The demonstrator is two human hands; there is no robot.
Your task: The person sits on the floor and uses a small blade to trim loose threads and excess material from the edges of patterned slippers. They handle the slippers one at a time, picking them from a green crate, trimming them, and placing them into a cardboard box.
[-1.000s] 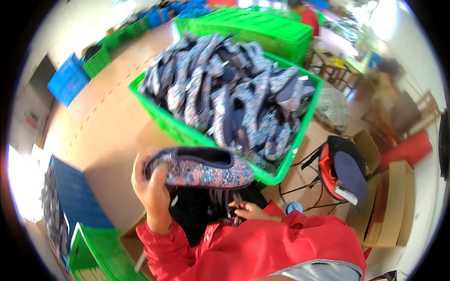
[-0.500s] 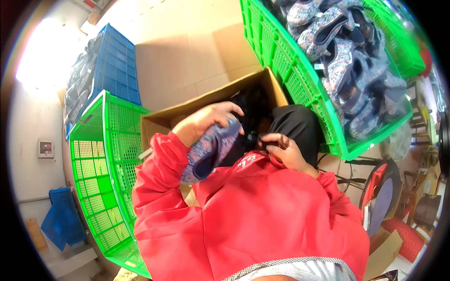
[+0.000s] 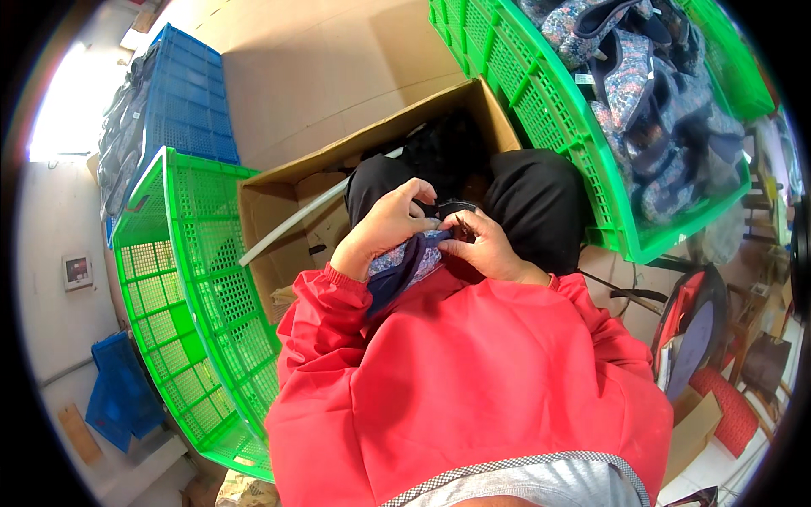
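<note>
Angles left arm and right arm, both bent and sleeved in red, inward from either side. Arches left grip, back facing up, forefinger curling toward thumb. Sets right grip just to the right and slightly nearer, thumb and forefinger pointing left, close to left thumb. Spreads bent knees apart, farther than both wrists.

I see the left hand and the right hand pinching a speckled shoe. A green basket of shoes stands by the right knee.
</note>
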